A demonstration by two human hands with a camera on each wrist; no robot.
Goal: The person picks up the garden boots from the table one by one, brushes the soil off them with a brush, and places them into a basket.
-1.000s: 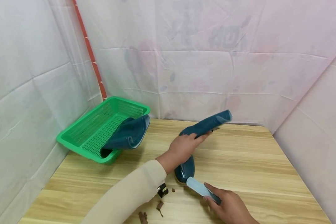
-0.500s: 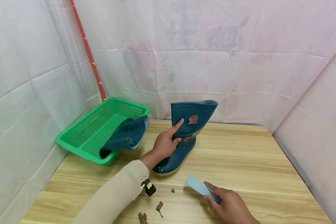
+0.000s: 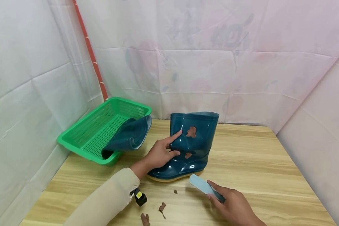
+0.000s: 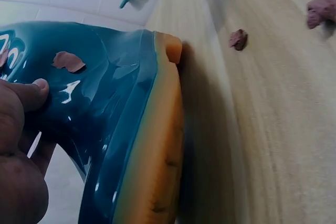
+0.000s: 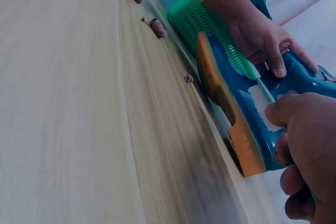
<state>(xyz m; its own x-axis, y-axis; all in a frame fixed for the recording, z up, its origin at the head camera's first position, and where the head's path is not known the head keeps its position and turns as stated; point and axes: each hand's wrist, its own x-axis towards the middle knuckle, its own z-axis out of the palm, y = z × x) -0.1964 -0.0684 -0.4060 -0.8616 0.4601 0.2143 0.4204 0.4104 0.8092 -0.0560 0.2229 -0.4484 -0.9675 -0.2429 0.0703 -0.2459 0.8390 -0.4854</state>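
Observation:
A dark blue rubber boot [image 3: 196, 141] is upright at the middle of the table, toe to the left. Two brown mud-like patches stick to its side. My left hand [image 3: 159, 153] grips the boot at the front of its shaft, thumb on the near side; some fingers are hidden behind it. Whether the yellow-tan sole [image 4: 157, 145] fully touches the table, I cannot tell. My right hand [image 3: 233, 202] holds a light blue brush [image 3: 200, 184] by its handle, in front of the heel. White bristles [image 5: 262, 108] show on the brush in the right wrist view.
A green plastic basket [image 3: 73, 139] stands at the left, with a second blue boot [image 3: 127, 135] leaning over its near right rim. Several brown crumbs, such as this curled piece [image 3: 162, 207], lie on the wooden table [image 3: 260, 163]. White sheets hang around the table.
The boot was tipped over with its shaft to the right; my left hand has turned it upright, its patched side now toward me. The brush has hardly moved.

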